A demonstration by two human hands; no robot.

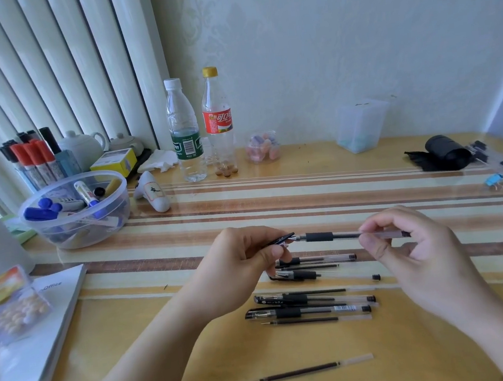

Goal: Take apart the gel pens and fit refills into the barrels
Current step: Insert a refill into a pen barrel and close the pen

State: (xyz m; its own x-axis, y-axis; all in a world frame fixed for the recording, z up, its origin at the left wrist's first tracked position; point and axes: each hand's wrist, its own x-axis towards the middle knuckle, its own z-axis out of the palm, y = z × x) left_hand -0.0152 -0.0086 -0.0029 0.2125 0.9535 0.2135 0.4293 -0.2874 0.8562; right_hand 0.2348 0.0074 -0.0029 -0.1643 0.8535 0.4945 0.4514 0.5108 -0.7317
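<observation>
My right hand pinches the clear barrel of a gel pen with a black rubber grip, held level above the table with its tip pointing left. My left hand holds a black pen cap just off that tip; cap and tip are nearly touching. Below my hands lies a cluster of several gel pens and loose refills. A small black end plug sits to their right. One refill lies alone near the table's front edge.
A clear bowl of markers and a marker holder stand at the left, with a booklet and a bead bag in front. Two bottles, a jar and a clear box line the wall. Black items lie far right.
</observation>
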